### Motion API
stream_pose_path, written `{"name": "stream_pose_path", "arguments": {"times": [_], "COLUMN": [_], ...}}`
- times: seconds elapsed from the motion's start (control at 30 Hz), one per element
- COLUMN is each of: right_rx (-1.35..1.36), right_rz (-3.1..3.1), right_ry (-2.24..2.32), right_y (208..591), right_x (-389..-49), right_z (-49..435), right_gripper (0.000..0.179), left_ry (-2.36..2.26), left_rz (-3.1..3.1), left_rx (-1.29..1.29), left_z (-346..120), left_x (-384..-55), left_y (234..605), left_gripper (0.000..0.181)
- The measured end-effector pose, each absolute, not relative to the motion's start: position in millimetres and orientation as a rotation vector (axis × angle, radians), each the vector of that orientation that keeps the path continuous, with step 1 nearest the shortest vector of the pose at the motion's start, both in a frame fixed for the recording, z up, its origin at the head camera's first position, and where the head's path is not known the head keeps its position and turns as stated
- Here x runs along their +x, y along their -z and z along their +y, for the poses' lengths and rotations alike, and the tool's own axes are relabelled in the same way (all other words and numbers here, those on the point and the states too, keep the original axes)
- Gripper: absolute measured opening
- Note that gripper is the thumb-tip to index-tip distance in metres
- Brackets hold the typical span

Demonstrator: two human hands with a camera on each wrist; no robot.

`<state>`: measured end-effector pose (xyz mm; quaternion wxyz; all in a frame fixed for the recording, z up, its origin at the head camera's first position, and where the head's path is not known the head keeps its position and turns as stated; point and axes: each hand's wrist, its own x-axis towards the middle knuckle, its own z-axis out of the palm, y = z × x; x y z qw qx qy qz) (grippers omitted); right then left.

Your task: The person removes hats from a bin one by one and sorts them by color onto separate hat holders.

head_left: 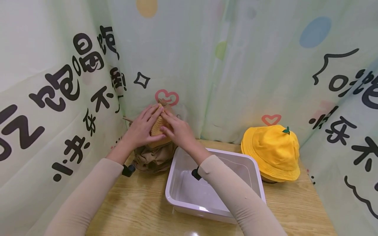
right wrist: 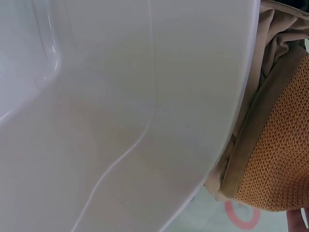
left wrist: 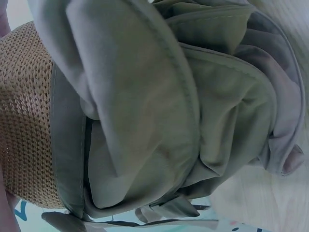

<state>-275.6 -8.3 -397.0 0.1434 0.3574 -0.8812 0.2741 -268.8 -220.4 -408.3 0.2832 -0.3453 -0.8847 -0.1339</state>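
A sun hat [head_left: 157, 126] with a tan woven crown and a loose khaki cloth brim stands at the back left of the table. On the left side of the crown my left hand [head_left: 142, 127] holds it, fingers over the top and thumb across the front. Opposite it, my right hand [head_left: 180, 130] holds the right side, its fingertips close to the left ones. The left wrist view is filled by the folded brim [left wrist: 145, 121] and the mesh crown [left wrist: 26, 116]. In the right wrist view, the crown [right wrist: 280, 150] shows beyond the tub's wall.
A white plastic tub [head_left: 206, 214] stands in the middle, under my right forearm and close beside the sun hat. To its right sits a yellow bucket hat [head_left: 265, 149] with a small green sprout. Printed curtains [head_left: 200, 65] enclose the wooden table [head_left: 133, 203].
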Motion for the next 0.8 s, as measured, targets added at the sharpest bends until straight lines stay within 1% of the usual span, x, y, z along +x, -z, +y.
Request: {"name": "stream_pose_path", "arguments": {"times": [0.8], "right_rx": [1.060], "right_rz": [-2.600], "right_ry": [-0.697], "right_y": [403.3], "right_x": [-274.7], "right_z": [-15.4], "right_gripper": [0.062], "left_ry": [0.446], "left_rz": [-2.378], "left_rx": [-0.899], "left_z": [-228.4], "left_x": [-267.2], "left_y": [426.4], "left_gripper": [0.098]}}
